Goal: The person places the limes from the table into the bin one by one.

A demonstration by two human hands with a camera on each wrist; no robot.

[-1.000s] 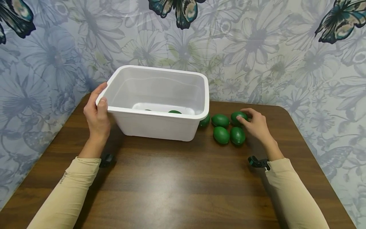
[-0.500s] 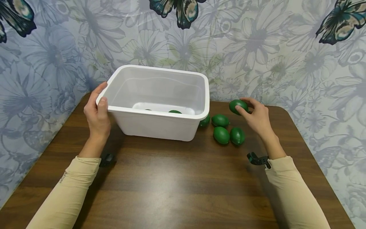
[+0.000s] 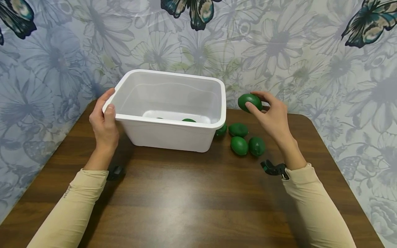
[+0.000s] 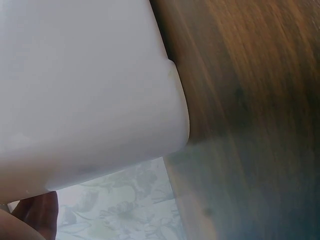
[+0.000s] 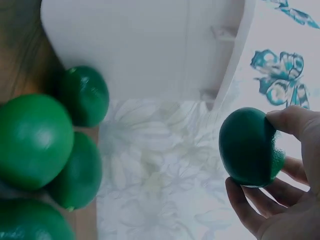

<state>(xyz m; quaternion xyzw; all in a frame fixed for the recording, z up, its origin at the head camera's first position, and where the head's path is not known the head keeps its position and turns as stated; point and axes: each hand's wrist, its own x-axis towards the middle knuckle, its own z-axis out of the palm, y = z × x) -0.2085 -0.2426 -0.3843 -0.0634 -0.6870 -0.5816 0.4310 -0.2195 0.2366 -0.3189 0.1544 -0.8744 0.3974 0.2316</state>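
Pinching 1 lime (image 3: 244, 100) between thumb and fingers, my right hand (image 3: 274, 117) holds it above the table (image 3: 173, 196), beside the right end of the tub (image 3: 167, 135). My left hand (image 3: 104, 129) grips the tub by its left end. On the table near that right end lie 4 loose limes (image 3: 239, 146), 1 partly hidden by the tub. Inside it, 2 green tops (image 3: 189, 120) show above the front rim.

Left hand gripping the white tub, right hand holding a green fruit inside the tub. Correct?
Not inside: the right hand holds the green fruit in the air outside the white tub, to its right, as the head view shows. The left hand does grip the tub, as you said.
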